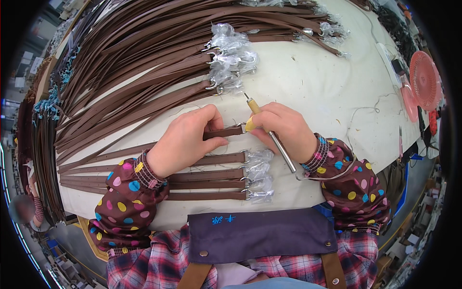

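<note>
My left hand (pixel 187 137) is closed on a brown strap (pixel 226 132) near its end, thumb below and fingers above. A metal ring sits at that end, right by my right fingertips. In my right hand (pixel 284 130) lies a corded pen-like hot tool, seemingly a soldering iron (pixel 281 151), with a tan collar and a silver shaft. Its thin dark tip points up and to the left, away from the strap. Yellow wrapping (pixel 250 124) covers one right fingertip. Whether the right fingers also touch the ring is hard to see.
Several finished-looking straps (pixel 211 185) with plastic-wrapped clasps (pixel 260 178) lie just below my hands. A large heap of brown straps (pixel 144 53) covers the far left. The tool's thin cord (pixel 350 126) runs to the right, where a power strip (pixel 389 65) and pink fan-like object (pixel 425 81) stand.
</note>
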### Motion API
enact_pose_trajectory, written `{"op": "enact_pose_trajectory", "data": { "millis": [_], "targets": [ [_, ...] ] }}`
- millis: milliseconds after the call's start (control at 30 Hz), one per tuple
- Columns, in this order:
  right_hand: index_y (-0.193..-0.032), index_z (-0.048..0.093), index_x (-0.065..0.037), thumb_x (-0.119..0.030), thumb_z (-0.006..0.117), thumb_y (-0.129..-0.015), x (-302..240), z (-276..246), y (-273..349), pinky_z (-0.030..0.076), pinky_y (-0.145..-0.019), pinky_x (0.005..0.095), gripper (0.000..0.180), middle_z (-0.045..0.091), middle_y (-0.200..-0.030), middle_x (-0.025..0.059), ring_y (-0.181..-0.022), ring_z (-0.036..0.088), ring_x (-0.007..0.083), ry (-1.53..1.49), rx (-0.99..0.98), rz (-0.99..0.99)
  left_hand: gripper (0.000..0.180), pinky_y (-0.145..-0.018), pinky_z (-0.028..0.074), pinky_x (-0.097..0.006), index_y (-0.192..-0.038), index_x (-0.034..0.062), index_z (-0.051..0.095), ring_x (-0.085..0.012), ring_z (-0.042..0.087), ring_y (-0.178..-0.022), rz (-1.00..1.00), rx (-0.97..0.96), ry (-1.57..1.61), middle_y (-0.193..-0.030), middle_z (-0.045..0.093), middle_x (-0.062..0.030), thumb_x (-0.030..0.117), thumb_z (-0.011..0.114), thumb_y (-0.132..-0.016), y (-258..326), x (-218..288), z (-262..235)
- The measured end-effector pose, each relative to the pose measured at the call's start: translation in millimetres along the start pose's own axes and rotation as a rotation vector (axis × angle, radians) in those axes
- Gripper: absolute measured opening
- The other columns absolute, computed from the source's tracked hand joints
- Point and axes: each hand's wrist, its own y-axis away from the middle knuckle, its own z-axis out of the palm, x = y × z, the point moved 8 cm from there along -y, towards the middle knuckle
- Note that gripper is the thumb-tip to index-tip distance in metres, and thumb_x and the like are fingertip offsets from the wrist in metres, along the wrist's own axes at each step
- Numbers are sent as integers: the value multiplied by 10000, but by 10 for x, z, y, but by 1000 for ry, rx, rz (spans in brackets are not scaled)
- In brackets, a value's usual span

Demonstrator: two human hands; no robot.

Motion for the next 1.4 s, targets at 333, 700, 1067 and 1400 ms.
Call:
{"op": "enact_pose_trajectory", "data": {
  "millis": [333,700,1067,1400],
  "targets": [
    [-936,548,-58,-19,684,-754,32,5,-12,488,-671,373,230,590,-837,112,-768,597,303,-87,21,93,262,-734,491,-214,-1032,-13,567,-66,573,-812,-13,-81,324,-913,617,-23,48,715,-824,-30,-7,85],
    [-947,563,-58,-39,700,-765,84,1,-6,486,-647,344,228,591,-813,102,-714,591,283,-182,46,184,169,-628,473,-213,-953,-20,659,-55,561,-678,-174,-56,483,-795,655,-21,138,646,-898,-87,-169,39],
    [-946,572,-59,-41,706,-756,80,-41,-10,486,-659,347,233,597,-821,108,-738,597,288,-153,73,154,188,-641,475,-223,-999,-16,659,-61,574,-684,-168,-15,288,-805,668,-33,129,648,-882,-35,-70,-12],
    [-929,577,-94,-10,676,-713,-117,-193,-65,458,-723,326,252,587,-868,60,-833,584,241,169,64,-168,175,-568,463,-322,-863,100,596,-197,551,-703,553,476,-617,-829,545,-17,62,639,-698,316,524,-56]
  ]
}}
